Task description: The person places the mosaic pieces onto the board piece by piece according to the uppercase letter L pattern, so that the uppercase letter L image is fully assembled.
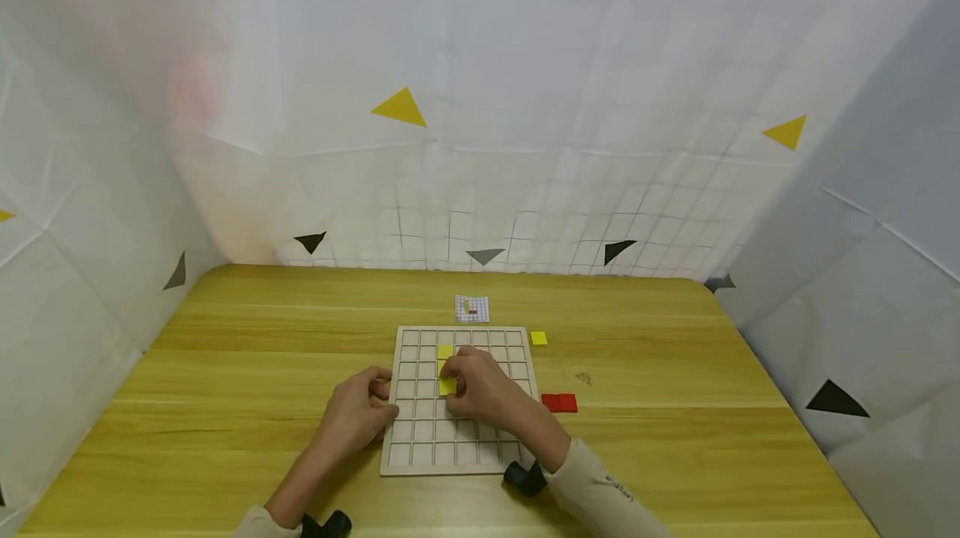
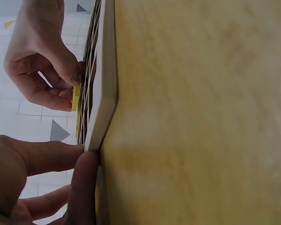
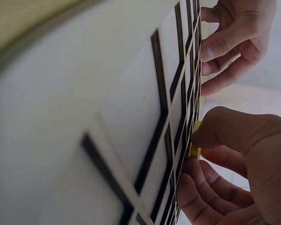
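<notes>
A wooden grid board (image 1: 423, 431) lies on the table, with yellow square tiles (image 1: 446, 351) in a column in its upper middle. At the board's left edge, my left hand (image 1: 358, 409) grips the rim between thumb and fingers; the left wrist view shows the thumb (image 2: 84, 180) against the edge. Over the column, my right hand (image 1: 487, 388) pinches a yellow tile (image 3: 195, 151) at the board's surface, in the column's lower part. Its fingers partly cover the tiles there.
A yellow tile (image 1: 538, 338) lies right of the board's top corner. Red tiles (image 1: 559, 403) sit side by side at the board's right. Behind the board is a small printed grid card (image 1: 472, 309). White sheeting (image 1: 525, 188) hangs around the table (image 1: 247, 371).
</notes>
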`<state>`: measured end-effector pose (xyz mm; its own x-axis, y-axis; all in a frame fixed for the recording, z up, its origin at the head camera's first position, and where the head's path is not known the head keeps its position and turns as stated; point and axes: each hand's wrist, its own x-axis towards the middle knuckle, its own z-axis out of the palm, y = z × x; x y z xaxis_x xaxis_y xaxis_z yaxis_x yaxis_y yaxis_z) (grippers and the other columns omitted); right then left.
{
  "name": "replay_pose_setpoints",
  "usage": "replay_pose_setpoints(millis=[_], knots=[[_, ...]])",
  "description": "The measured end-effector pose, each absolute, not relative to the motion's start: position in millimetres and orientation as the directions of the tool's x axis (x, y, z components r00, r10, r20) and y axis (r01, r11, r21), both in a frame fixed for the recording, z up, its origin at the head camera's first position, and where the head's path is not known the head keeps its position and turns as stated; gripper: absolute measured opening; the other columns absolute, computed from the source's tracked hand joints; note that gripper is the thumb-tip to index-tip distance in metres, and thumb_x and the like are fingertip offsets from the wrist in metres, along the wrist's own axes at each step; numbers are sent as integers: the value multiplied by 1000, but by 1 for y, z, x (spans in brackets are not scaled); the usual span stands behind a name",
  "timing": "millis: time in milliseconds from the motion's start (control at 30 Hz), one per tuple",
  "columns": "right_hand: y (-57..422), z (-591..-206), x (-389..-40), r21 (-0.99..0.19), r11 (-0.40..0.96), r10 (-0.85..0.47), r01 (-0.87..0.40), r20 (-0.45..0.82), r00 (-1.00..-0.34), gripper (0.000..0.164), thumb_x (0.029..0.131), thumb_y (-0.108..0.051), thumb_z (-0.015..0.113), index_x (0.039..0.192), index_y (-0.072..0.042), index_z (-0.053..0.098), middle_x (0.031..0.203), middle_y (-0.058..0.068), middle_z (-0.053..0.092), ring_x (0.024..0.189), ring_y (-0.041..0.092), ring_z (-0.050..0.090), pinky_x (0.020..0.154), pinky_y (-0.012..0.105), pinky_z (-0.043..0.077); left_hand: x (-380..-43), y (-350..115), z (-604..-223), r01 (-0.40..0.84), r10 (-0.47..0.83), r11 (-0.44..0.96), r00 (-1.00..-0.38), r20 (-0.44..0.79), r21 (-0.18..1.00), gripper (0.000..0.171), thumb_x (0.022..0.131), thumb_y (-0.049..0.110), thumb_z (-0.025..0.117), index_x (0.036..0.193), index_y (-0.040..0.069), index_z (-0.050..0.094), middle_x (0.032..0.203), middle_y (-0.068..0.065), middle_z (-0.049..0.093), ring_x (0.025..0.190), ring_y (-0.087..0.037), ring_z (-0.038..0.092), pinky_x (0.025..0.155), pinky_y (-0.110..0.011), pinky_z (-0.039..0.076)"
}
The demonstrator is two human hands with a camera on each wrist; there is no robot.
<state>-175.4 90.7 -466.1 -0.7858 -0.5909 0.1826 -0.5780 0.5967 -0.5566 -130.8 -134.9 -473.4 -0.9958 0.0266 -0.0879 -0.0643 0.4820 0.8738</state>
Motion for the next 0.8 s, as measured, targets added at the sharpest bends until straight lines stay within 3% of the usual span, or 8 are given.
replay_pose_setpoints(millis=[800], knots=[[87, -465, -175, -554, 615, -592, -561, 146, -793, 23, 78, -4, 77, 101, -4, 72, 91, 3, 58, 75, 12, 59, 65, 17, 49, -131, -135, -473, -65, 24, 490, -996, -88, 870, 50, 76, -4, 74, 124, -4, 61, 93, -9, 59, 71, -16, 63, 47, -30, 54]])
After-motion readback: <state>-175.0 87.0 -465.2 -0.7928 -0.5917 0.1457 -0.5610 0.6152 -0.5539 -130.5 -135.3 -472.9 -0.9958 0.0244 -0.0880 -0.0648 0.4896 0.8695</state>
